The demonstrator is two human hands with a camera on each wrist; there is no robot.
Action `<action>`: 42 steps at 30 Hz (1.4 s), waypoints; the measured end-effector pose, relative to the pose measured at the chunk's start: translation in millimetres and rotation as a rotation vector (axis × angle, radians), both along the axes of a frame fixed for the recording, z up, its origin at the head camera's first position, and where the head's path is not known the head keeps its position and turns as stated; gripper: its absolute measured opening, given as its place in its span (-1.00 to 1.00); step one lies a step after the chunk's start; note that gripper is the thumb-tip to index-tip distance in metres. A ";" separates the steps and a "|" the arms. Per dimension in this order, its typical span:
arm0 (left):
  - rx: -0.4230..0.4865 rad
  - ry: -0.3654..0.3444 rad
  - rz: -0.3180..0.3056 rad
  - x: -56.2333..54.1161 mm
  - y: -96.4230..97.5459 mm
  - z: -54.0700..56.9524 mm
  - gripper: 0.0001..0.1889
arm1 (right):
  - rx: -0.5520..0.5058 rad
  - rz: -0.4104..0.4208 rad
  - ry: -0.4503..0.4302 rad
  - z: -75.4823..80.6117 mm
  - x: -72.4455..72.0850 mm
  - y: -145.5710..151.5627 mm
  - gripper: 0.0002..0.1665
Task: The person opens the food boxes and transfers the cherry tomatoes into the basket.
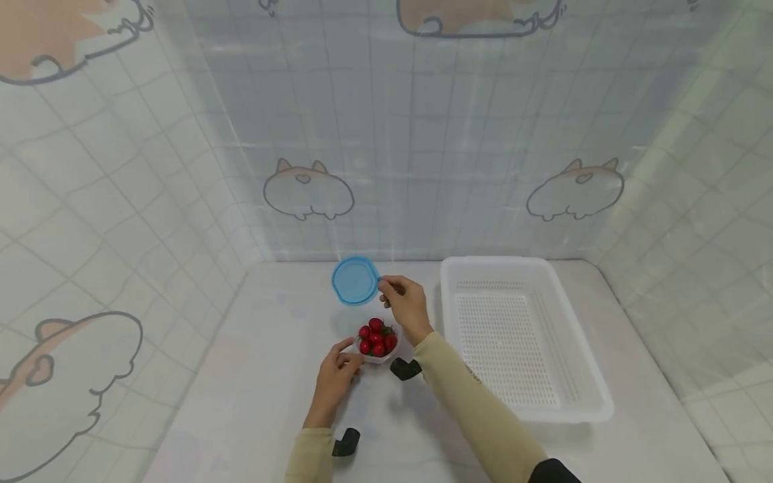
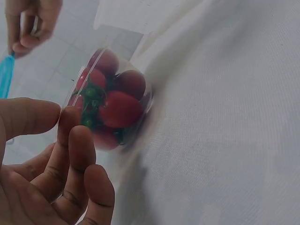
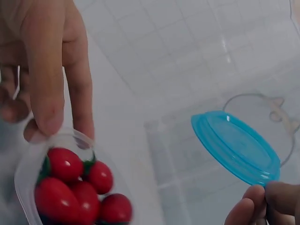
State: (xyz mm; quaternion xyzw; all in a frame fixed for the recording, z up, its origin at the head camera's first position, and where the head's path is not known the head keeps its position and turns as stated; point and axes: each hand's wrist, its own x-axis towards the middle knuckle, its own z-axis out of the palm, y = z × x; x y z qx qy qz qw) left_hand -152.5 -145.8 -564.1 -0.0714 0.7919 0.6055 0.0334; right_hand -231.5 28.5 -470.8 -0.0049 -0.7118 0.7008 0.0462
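On white tabletop (image 1: 260,362), left of white basket (image 1: 501,335), pinches left rim of clear container (image 1: 379,360) of red tomatoes (image 1: 377,338) with left hand (image 1: 334,379), grips blue lid (image 1: 355,281) by right edge with right hand (image 1: 407,305), raised to far side of container, with hands apart.

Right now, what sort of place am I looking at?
It looks like a screened-off table booth, though I can't tell what building it's in. A pale tabletop is enclosed on three sides by grid-patterned walls bearing cartoon animals, and a white perforated basket sits on it.
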 end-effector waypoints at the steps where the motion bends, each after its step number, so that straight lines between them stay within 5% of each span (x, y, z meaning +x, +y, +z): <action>1: 0.000 -0.003 0.002 -0.6 0.4 0.2 -0.49 | -0.043 0.003 -0.031 -2.0 -2.5 -0.6 -0.74; 7: 0.004 -0.014 0.034 -2.5 2.2 -0.6 -0.50 | -0.176 -0.025 -0.200 -18.1 -15.2 -3.6 -0.68; 18: -0.002 0.023 0.075 -1.1 2.0 0.1 -0.54 | -0.266 -0.068 -0.355 -33.1 -24.5 3.7 -0.62; 28: 0.008 0.001 0.080 3.1 3.5 0.0 -0.53 | -0.221 -0.131 -0.476 -46.5 -22.2 8.4 -0.68; 42: 0.025 0.021 0.063 6.2 2.6 0.0 -0.51 | -0.194 -0.203 -0.520 -57.8 -25.2 8.0 -0.68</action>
